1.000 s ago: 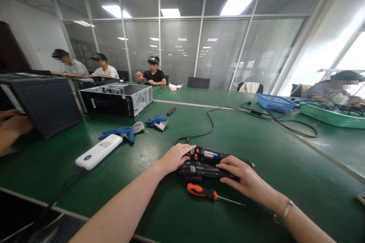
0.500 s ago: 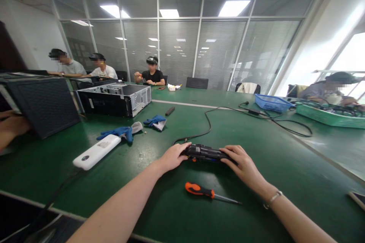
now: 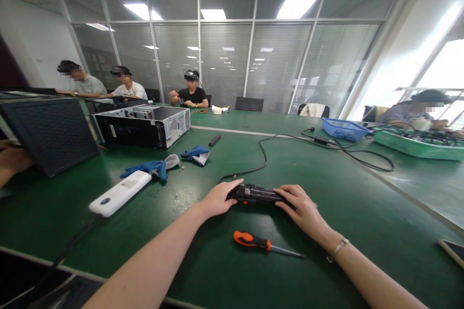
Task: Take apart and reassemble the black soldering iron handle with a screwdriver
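Presently, left to right: white power strip (image 3: 119,193) and blue gloves (image 3: 145,168), well clear. Left hand (image 3: 217,199), grip loose and flat on the left end of the black tool (image 3: 255,194); right hand (image 3: 300,207), grip curled over its right end. Casing appears closed, mid-table; orange screwdriver (image 3: 253,240) idle just nearer. Table (image 3: 362,212) gives room rightward; near edge below the forearms

Usual clutter on the green table (image 3: 362,212)
Orange screwdriver (image 3: 253,240) at 6 o'clock, white gadget (image 3: 119,193) at 9, blue gloves (image 3: 145,168) at 10, PC case (image 3: 145,126) at 11, blue basket (image 3: 344,129) at 2.
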`<state>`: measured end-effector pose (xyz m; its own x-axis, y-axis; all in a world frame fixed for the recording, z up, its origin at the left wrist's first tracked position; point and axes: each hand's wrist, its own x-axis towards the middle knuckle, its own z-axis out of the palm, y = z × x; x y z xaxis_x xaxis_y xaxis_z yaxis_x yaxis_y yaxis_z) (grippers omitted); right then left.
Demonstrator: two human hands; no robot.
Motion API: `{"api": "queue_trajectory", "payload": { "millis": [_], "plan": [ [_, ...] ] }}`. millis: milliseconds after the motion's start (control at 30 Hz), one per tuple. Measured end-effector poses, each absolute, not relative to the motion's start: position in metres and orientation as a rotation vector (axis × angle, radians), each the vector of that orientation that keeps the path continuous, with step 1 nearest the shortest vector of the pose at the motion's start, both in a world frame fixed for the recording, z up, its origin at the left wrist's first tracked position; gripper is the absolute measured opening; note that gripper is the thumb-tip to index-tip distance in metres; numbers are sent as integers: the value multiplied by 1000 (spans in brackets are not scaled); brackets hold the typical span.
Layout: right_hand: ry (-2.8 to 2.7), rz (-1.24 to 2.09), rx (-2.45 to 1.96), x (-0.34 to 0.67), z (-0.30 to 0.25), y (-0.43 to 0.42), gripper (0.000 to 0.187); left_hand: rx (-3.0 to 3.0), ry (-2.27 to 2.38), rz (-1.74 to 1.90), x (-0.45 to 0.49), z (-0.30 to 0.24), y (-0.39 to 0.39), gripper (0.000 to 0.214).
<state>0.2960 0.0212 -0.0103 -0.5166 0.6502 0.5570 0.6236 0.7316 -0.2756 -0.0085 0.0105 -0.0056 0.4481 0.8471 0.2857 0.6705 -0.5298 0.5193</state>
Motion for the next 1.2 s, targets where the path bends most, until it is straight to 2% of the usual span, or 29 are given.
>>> {"api": "queue_trajectory", "payload": {
  "millis": [1200],
  "plan": [
    [-2272,11,-938,298,-10,29,34,2315,1365,693,-7,-10,14,75]
  ]
}}
